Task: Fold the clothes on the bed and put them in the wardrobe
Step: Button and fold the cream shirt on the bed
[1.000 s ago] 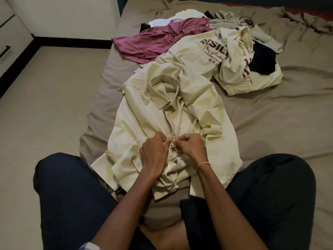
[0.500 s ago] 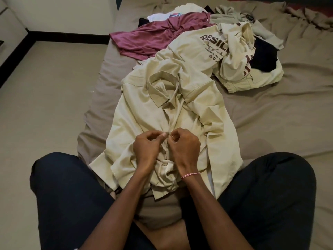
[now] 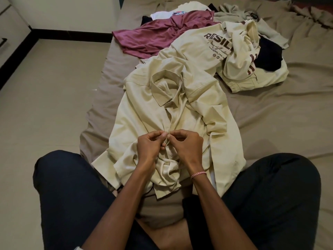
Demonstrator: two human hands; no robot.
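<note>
A cream shirt with a collar [image 3: 162, 112] lies on the brown bed sheet [image 3: 270, 114], right in front of the person. Its collar points away and its bottom part is bunched up between the person's knees in dark trousers [image 3: 72, 186].

The left hand [image 3: 149, 147] and the right hand [image 3: 187, 147] are close together in the middle of the shirt. Each hand has curled fingers and pinches the front edge of the shirt between thumb and fingertip. The two pinches almost touch. It is too small to tell if a button sits between them. The right wrist wears a pink and white string bracelet [image 3: 198, 174].

More clothes lie further up the bed in a loose heap. A cream T-shirt with dark letters [image 3: 198, 47] touches the top of the collared shirt. A dark red shirt [image 3: 153, 37] lies to its left, near the edge of the bed. A white shirt [image 3: 162, 14] peeks out behind the dark red one. A black piece of clothing [image 3: 268, 55] sits on the right side of the heap, and a grey-green piece [image 3: 232, 15] lies behind it.

The pale floor [image 3: 54, 105] is on the left of the bed.
</note>
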